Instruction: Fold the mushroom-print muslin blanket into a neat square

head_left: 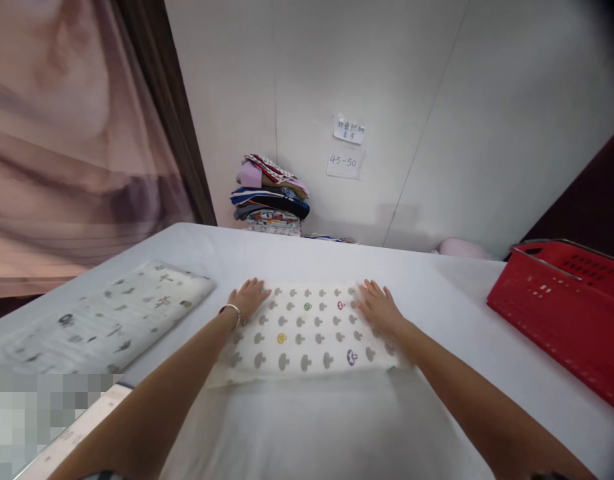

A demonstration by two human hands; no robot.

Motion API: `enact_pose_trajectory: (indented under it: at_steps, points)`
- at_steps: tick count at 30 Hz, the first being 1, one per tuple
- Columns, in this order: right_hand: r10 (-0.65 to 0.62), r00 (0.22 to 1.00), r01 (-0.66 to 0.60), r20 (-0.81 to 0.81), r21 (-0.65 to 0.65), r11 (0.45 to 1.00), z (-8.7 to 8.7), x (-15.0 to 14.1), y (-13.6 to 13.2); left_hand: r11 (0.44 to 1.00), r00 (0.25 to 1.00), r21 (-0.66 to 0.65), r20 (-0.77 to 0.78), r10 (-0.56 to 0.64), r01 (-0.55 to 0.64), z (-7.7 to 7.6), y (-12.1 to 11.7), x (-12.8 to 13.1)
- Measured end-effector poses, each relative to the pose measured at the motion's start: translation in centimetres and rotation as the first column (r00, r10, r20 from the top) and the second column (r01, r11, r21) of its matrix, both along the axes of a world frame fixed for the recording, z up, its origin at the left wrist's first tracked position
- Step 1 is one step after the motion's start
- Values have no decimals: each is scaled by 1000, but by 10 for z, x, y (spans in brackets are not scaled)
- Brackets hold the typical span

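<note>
Two hands, left (pixel 249 300) and right (pixel 379 307), fingers spread, on far corners, probably keeping cloth (pixel 311 327) flat | cloth: mid-table (pixel 451 300), between side edges | second cloth (pixel 134 303): left edge | basket (pixel 561 307): right edge, leaving working room.

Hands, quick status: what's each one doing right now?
Left hand: open, flat on left edge of mushroom-print cloth, holding nothing visible.
Right hand: open, flat on its right edge, same.

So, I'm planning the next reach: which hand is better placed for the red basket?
Probably the right hand: it rests at the right edge of the mushroom-print cloth, nearer the red basket. The left hand, at the opposite edge, would have to cross over.
</note>
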State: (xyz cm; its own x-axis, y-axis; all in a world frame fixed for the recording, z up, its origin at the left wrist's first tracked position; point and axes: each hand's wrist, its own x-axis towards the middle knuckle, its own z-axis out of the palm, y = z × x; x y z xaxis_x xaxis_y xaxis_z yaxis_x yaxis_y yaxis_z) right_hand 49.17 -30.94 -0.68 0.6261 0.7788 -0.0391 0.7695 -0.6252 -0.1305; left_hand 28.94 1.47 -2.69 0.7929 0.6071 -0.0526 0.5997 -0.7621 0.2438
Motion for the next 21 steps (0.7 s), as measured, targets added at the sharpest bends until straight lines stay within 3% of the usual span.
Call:
enact_pose_trajectory:
  at_steps: [4,8,11,13,15,18,21]
  points:
    - [58,998,-55,-35,89,995,2,-46,-50,999,998,23,32,-46,45,11,-21,-38]
    - [-36,996,43,-76,92,995,-26,-56,-96,992,993,58,-30,-111,112,-4,-53,-88]
    - [-63,995,77,-82,185,980,-43,-49,-103,997,997,10,-16,-71,71,-11,-66,-100]
    - [-42,989,79,-142,270,960,-45,-46,-102,998,998,-20,9,-63,63,-9,-67,-100]
    - [-53,966,147,-253,369,918,-43,-46,-103,998,997,-31,64,-46,48,-4,-66,-101]
    - [-164,886,386,-434,493,780,-37,-50,-118,993,976,-10,186,117,-117,-1,-66,-115]
    - [-242,742,601,-625,461,653,-35,-54,-137,949,925,-59,212,315,-310,-2,-68,-134]
